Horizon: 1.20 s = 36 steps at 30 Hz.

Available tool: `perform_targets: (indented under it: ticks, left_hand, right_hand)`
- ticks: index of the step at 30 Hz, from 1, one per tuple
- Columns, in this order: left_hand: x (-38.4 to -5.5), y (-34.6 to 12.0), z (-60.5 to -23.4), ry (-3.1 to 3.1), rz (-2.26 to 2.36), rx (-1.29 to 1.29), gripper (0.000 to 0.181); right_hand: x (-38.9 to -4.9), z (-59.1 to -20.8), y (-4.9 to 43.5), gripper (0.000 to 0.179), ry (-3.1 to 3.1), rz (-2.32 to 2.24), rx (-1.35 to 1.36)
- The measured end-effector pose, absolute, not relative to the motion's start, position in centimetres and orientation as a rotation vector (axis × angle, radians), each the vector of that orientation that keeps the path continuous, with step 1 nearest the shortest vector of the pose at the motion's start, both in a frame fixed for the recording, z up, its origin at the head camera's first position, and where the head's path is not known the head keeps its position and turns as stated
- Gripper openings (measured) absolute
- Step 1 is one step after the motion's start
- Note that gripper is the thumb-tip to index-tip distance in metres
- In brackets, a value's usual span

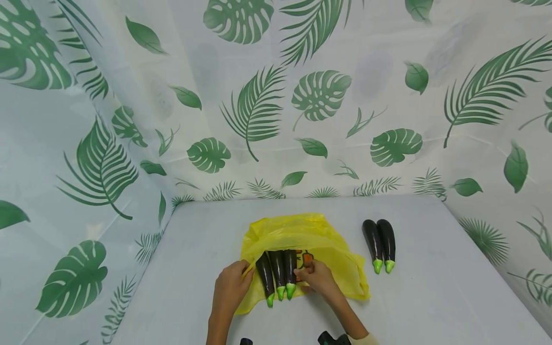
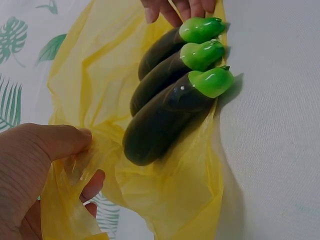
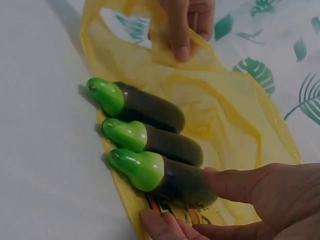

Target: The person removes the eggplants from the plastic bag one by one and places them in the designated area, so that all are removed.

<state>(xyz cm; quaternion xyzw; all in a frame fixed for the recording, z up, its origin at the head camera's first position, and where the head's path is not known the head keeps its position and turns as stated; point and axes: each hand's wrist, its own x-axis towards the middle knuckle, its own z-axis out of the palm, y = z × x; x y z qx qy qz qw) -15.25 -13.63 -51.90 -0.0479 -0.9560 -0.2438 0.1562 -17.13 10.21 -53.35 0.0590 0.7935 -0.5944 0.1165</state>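
Observation:
A yellow plastic bag (image 1: 297, 230) lies on the table with its mouth toward me. Three eggplants (image 1: 278, 268), dark with green stem ends, lie side by side in the mouth, stems pointing toward me. At the bag's left edge, my left hand (image 1: 233, 282) pinches the plastic and holds it up; thumb and plastic show in the left wrist view. My right hand (image 1: 319, 278) is beside the rightmost eggplant (image 3: 182, 182). Its thumb touches that eggplant, while the fingers (image 3: 157, 225) extend low beside it over the bag. The eggplants' far ends are partly hidden under the bag in the head view.
Two more eggplants (image 1: 379, 242) lie together on the white table (image 1: 422, 297), right of the bag. A leaf-patterned sheet (image 1: 362, 158) rises behind the table and at its sides. Dark objects (image 1: 332, 338) show at the bottom edge of the head view.

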Motion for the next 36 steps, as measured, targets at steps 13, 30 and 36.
perform_targets:
  ticks: [13,30,36]
  left_hand:
    - [-15.2,-13.6,-52.0,-2.751,-0.698,-0.139,0.015]
    - [-15.1,-13.6,-51.9,-2.746,-0.695,-0.133,0.017]
    - [-15.3,-13.6,-52.0,-2.743,-0.697,-0.132,0.015]
  right_hand:
    - [-17.6,-53.4,9.0,0.059,2.557,-1.578,0.077]
    - [-17.8,-54.2,7.9,0.052,2.679,-1.574,0.064]
    - [-18.1,-54.1,7.8,0.051,2.681,-1.567,0.090]
